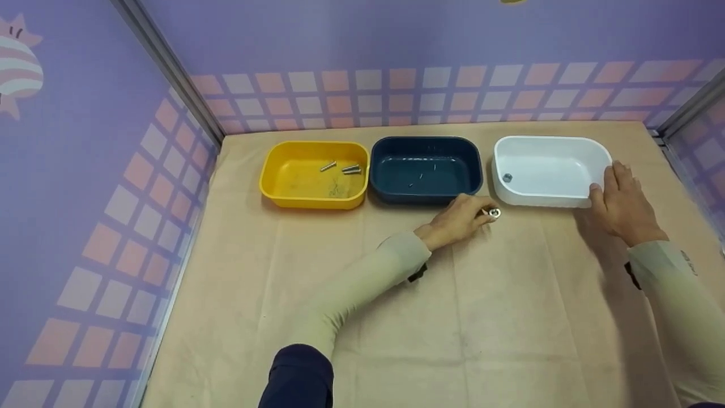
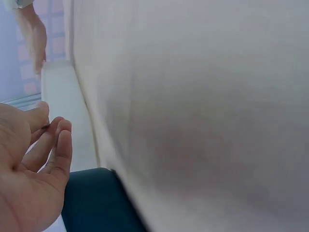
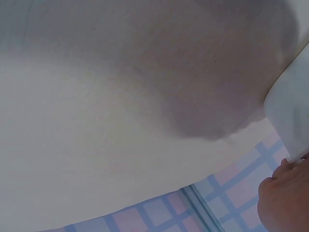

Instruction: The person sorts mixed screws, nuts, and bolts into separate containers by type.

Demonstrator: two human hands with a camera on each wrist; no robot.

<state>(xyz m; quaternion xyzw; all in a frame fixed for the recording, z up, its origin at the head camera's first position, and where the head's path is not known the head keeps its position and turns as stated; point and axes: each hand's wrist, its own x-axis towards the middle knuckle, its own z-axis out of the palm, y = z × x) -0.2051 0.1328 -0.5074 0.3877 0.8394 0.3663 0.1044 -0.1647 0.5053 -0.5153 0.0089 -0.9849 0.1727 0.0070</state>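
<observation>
My left hand is in front of the gap between the dark blue box and the white box. It pinches a small shiny metal nut between thumb and fingers; in the left wrist view the fingertips hide most of it. At the near right corner of the white box, my right hand rests with fairly straight fingers along the outer side and the thumb at the rim. Inside that box, near its left wall, lies a hex nut.
A yellow box at the left holds several metal screws. Beside it stands the dark blue box, with a few tiny bits or glints inside. Beige cloth covers the table, and patterned panels border the back and sides.
</observation>
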